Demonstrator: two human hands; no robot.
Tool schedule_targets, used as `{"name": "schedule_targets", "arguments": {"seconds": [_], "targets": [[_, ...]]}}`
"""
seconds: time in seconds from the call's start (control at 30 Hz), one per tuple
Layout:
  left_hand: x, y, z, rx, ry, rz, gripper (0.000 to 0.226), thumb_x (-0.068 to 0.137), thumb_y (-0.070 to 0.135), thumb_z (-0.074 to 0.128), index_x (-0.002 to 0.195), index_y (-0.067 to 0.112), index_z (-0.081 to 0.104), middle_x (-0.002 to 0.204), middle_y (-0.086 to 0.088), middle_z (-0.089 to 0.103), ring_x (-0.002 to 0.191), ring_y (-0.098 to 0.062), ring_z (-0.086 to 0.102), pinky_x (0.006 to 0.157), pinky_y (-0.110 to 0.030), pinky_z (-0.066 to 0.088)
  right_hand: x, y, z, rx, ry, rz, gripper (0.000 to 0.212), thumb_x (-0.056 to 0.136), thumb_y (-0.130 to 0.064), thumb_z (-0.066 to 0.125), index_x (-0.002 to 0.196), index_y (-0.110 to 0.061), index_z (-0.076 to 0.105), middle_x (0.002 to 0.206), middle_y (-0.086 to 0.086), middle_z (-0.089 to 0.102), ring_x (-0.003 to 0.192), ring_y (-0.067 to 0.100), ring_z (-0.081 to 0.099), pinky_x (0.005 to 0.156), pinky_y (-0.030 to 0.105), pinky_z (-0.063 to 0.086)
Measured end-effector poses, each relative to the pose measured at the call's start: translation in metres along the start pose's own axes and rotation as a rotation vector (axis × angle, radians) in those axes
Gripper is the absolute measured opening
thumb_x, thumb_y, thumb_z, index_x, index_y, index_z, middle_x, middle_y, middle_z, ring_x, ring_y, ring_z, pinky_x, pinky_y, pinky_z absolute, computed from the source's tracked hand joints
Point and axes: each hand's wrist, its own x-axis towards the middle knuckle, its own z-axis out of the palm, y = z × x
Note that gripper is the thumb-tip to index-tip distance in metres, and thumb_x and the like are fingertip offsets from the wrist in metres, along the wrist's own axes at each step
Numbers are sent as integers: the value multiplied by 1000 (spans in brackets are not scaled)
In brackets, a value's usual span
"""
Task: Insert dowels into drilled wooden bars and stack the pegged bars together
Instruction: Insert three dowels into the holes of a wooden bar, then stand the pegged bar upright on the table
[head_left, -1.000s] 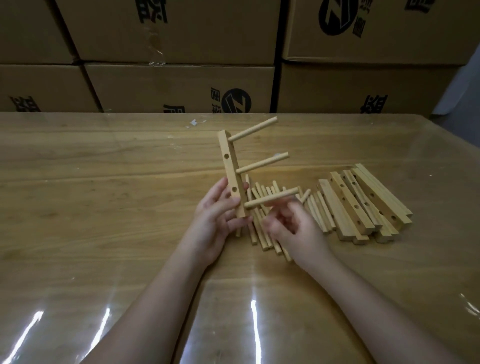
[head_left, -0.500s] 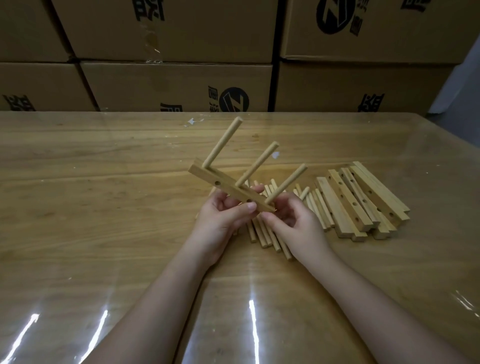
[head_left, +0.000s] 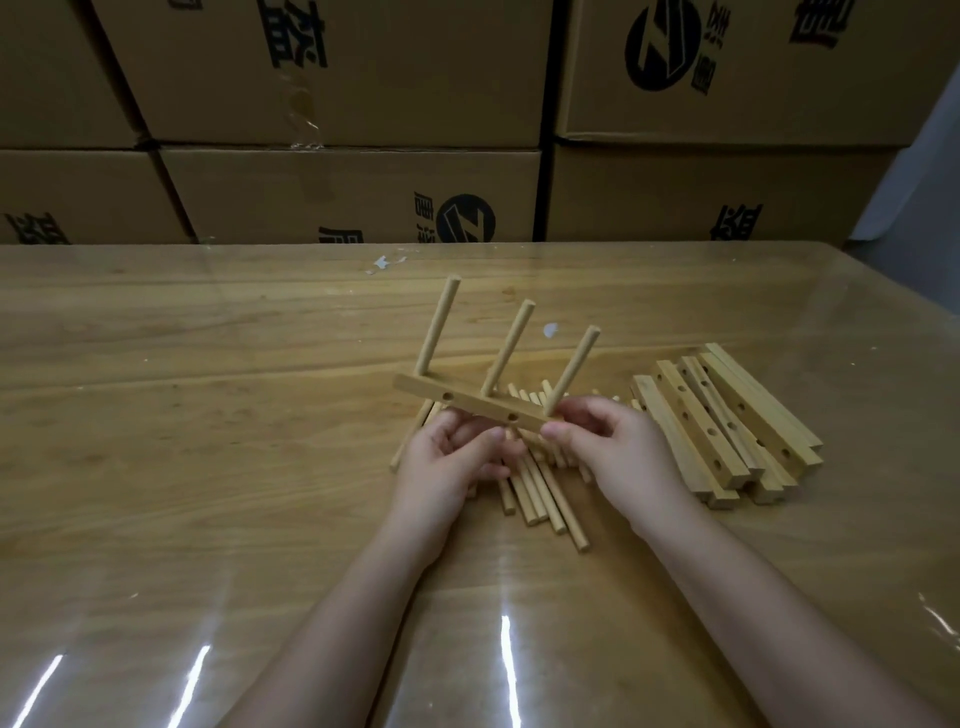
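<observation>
A drilled wooden bar (head_left: 467, 402) is held nearly level above the table, with three dowels (head_left: 506, 347) standing up from it and leaning right. My right hand (head_left: 613, 447) pinches the bar's right end between thumb and fingers. My left hand (head_left: 447, 457) holds the bar from below near its middle, thumb on the front face. Two side holes show on the bar's front. A heap of loose dowels (head_left: 540, 493) lies on the table under both hands, partly hidden by them.
A pile of drilled bars (head_left: 727, 421) lies to the right of my hands. The wooden table (head_left: 208, 441) has a glossy clear cover. Stacked cardboard boxes (head_left: 353, 192) line the far edge.
The bar has turned from upright, with dowels pointing right, to nearly level with dowels pointing up. My right hand moved from the lowest dowel to the bar's right end.
</observation>
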Motion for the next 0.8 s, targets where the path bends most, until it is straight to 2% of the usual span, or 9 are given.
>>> {"name": "schedule_targets", "arguments": {"seconds": [0.1, 0.17, 0.37, 0.5, 0.67, 0.8], "targets": [[-2, 1, 2, 53, -9, -30, 24, 91, 0, 55, 112, 12, 59, 97, -7, 74, 71, -13, 69, 56, -18, 51, 27, -2, -8, -150, 12, 31, 22, 80, -28, 70, 102, -30, 67, 83, -18, 64, 78, -6, 58, 60, 10, 40], [-5, 2, 2, 115, -36, -35, 22, 92, 1, 54, 111, 10, 61, 91, -4, 75, 67, -10, 66, 55, -17, 50, 55, -7, -14, -198, 17, 43, 26, 81, -27, 69, 106, -30, 65, 87, -20, 62, 82, -4, 56, 63, 12, 40], [-8, 5, 5, 152, -42, -53, 20, 92, -5, 51, 106, 5, 61, 76, -3, 71, 61, -9, 63, 54, -18, 48, 148, -12, -26, -299, 26, 69, 28, 80, -24, 70, 108, -23, 65, 101, -5, 66, 96, 14, 60, 82, 30, 46], [-8, 6, 9, 180, -46, -73, 21, 92, -7, 50, 99, 5, 65, 74, -3, 71, 59, -9, 62, 52, -18, 48, 201, -13, -17, -303, 85, 118, 32, 80, -22, 71, 111, -18, 66, 109, 2, 67, 101, 19, 60, 93, 37, 46], [-8, 2, 7, 200, -38, -43, 25, 89, -11, 52, 92, 7, 68, 73, -7, 72, 57, -12, 62, 52, -20, 48, 246, -6, 0, -323, 92, 160, 35, 82, -19, 71, 116, -16, 65, 118, 4, 64, 109, 22, 58, 92, 30, 44], [-6, -2, 6, 186, -48, -41, 20, 89, -8, 56, 93, 7, 69, 76, -12, 72, 59, -16, 64, 54, -21, 48, 265, 3, 10, -369, 59, 166, 36, 82, -18, 71, 117, -16, 64, 122, 4, 62, 114, 23, 55, 94, 30, 41]]}}
